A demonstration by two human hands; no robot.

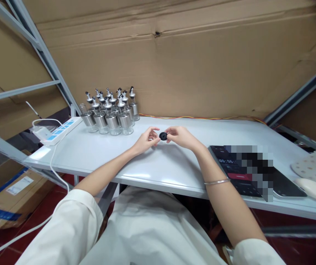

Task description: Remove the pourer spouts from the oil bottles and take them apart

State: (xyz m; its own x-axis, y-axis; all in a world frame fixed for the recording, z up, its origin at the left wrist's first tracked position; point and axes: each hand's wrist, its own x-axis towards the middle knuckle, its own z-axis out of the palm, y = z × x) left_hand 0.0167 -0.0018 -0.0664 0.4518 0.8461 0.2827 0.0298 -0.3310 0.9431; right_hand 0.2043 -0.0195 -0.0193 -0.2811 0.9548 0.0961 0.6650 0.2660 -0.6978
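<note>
Between my hands is a small round black disc (163, 136), with a ringed face turned toward me. My right hand (180, 137) pinches its right edge between thumb and fingers. At the disc's left side is my left hand (148, 140), its fingers curled and apart, with the thumb tip close to the rim; whether it touches cannot be made out. Both hands are just above the white table (158, 165). Several glass bottles with steel sleeves and pourer tops (110, 116) stand at the back left. One bottle (88, 118) at the left end has no pourer on it.
A power strip (61, 130) with a plugged-in white charger (42, 133) lies at the table's left end. On the right are a tablet (237, 175), partly blurred out, and a white mouse (315, 189). A cardboard wall (188, 66) rises behind the table. A cardboard box (14, 195) sits below left.
</note>
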